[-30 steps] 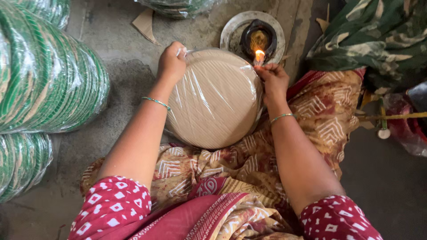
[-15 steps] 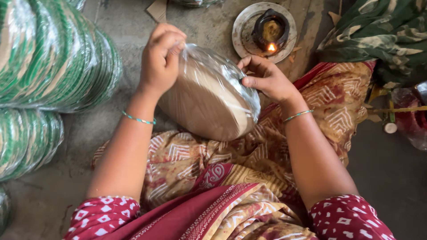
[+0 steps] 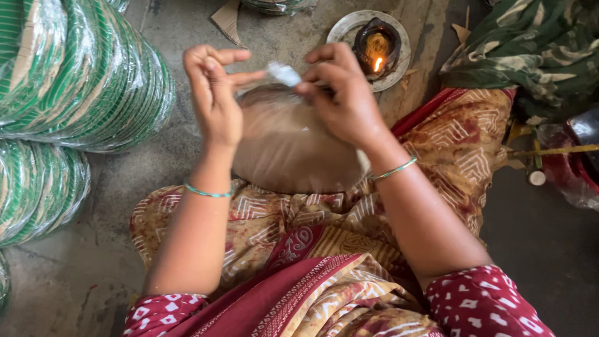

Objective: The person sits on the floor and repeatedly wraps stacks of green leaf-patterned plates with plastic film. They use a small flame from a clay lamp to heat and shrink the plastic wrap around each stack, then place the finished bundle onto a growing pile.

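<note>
Concrete floor — wrapped plate stack [image 3: 287,146] beneath both hands.

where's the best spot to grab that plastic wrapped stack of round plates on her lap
Probably at the gathered twist of clear plastic on the far edge of the wrapped plate stack, coming from above. The film bunches into a tail there, pinched between the left hand and right hand; elsewhere the wrap lies smooth and taut.
</note>
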